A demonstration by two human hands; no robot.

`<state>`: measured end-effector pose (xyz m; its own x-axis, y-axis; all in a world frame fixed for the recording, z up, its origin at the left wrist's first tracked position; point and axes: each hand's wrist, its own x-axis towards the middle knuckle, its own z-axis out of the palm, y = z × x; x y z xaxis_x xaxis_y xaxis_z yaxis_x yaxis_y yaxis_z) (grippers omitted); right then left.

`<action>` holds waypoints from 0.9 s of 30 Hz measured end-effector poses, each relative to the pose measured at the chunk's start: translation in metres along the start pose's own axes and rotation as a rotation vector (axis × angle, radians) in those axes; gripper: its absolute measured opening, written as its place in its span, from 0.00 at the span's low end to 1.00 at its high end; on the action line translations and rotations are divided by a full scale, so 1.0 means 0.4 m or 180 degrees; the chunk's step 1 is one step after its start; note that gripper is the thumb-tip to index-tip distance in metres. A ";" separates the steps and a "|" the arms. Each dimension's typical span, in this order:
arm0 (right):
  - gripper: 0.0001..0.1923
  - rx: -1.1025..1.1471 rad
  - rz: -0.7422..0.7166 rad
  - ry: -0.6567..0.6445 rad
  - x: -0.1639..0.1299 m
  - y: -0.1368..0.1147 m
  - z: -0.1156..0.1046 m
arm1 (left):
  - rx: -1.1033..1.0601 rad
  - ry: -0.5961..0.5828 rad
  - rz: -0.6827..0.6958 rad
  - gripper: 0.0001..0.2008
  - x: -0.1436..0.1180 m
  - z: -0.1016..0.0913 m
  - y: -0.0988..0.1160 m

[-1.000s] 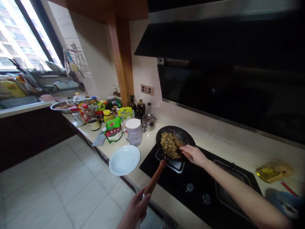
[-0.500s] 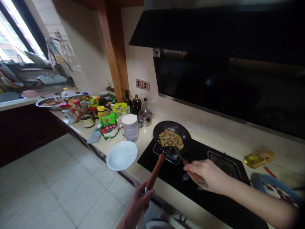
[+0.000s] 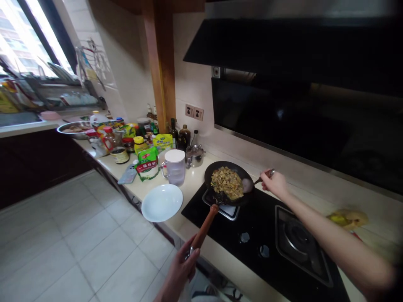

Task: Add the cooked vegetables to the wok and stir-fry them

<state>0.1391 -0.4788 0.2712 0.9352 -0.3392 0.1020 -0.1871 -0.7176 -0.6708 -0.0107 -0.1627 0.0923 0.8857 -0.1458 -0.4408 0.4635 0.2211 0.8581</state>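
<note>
A dark wok (image 3: 210, 167) sits on the left burner, holding a chopped, yellow-brown stir-fry (image 3: 227, 183). My left hand (image 3: 184, 264) is closed around the end of the wok's wooden handle (image 3: 205, 226). On the wok's right side, my right hand (image 3: 274, 184) grips the wooden handle of a metal spatula (image 3: 247, 185), whose blade rests at the right edge of the food. To the left of the wok, a white plate (image 3: 162, 203) lies at the counter's front edge.
A lidded pitcher (image 3: 175, 168), a green sugar bag (image 3: 147, 164), a phone (image 3: 127, 174), a metal pot (image 3: 194, 156) and several bottles and jars crowd the counter at left. The right burner (image 3: 297, 237) and two knobs are on the black hob. A range hood (image 3: 283, 50) overhangs it.
My right hand has moved up and to the right, taking the spatula from the wok's near side to its right side. The food is heaped differently. My left hand stays on the handle.
</note>
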 end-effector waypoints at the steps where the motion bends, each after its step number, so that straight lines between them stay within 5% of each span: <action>1: 0.11 0.0210 0.0171 0.0018 0.001 0.004 0.032 | 0.0007 0.0005 0.0001 0.47 0.002 -0.001 -0.002; 5: 0.12 0.0370 -0.0291 -0.0382 -0.035 0.003 0.088 | 0.0004 0.0049 -0.0059 0.46 0.003 -0.003 -0.008; 10: 0.13 -0.0357 -0.1331 -0.0462 0.003 0.016 -0.014 | -0.0178 0.0194 -0.0209 0.49 -0.003 0.007 0.005; 13: 0.15 -0.0133 -0.0976 -0.0336 0.113 0.093 -0.044 | -0.0294 0.0285 -0.0261 0.46 -0.002 0.011 0.020; 16: 0.19 0.1063 -0.0179 -0.0412 0.198 0.193 0.004 | -0.0264 0.0353 -0.0293 0.45 0.004 0.011 0.032; 20: 0.24 0.1890 0.0064 -0.0718 0.166 0.263 0.079 | -0.0092 0.0386 -0.0313 0.46 0.008 0.013 0.041; 24: 0.20 0.1112 -0.1079 -0.1263 0.066 0.230 0.031 | -0.0124 0.0482 -0.0332 0.45 0.006 0.017 0.045; 27: 0.13 0.0222 -0.2125 -0.1139 0.036 0.189 0.002 | -0.0194 0.0483 -0.0336 0.44 0.006 0.019 0.048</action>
<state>0.1387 -0.5374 0.2212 0.8858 0.3800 0.2662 0.4611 -0.6572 -0.5962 0.0001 -0.1662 0.1098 0.8240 -0.0251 -0.5661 0.5507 0.2708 0.7896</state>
